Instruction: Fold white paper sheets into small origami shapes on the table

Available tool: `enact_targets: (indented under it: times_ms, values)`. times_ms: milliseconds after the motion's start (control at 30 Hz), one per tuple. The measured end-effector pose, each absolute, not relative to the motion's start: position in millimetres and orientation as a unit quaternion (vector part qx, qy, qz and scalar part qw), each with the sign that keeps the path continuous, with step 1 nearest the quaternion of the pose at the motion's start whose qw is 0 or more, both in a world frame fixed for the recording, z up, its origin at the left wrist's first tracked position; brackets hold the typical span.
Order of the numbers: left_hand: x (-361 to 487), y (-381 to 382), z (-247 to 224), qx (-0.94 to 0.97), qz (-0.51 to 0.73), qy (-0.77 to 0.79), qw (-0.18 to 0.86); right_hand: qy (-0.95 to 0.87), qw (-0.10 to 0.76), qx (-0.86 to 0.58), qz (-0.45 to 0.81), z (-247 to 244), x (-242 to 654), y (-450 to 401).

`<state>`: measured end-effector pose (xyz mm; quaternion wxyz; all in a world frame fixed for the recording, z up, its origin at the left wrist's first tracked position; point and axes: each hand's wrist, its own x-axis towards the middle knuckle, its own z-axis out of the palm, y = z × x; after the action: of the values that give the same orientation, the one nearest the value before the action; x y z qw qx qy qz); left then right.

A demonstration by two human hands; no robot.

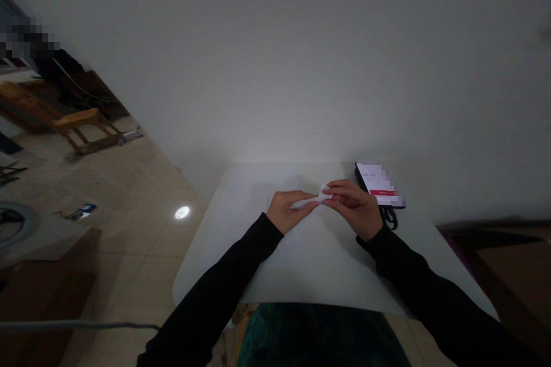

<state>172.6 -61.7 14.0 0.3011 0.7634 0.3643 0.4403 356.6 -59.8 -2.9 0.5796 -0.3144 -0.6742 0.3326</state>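
A small white folded strip of paper (312,200) is pinched between my two hands above the white table (310,264). My left hand (290,212) holds its left end in the fingertips. My right hand (349,208) grips the other end, and its fingers hide part of the strip. A pale sheet of paper (282,188) lies on the table just beyond my left hand. A black phone (379,184) with a lit, blurred screen lies past my right hand, with a dark looped strap (390,217) next to it.
The rounded table stands against a white wall (301,57). To the left, a wooden chair (64,120) stands on the tiled floor (138,229) near a brown box (47,281). A dark green seat (318,338) sits below the table's near edge.
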Motion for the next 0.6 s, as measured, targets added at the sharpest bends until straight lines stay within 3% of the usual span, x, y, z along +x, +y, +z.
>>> enact_targets:
  times_ms: [400, 600]
  values:
    - [172.7, -58.8, 12.7, 0.772, 0.494, 0.342, 0.206, -0.742, 0.531, -0.326, 0.248, -2.7, 356.4, -65.2]
    - [170.7, -61.2, 13.1, 0.763, 0.475, 0.355, 0.259, -0.761, 0.527, -0.316, 0.210, 0.8, 356.7, -66.2]
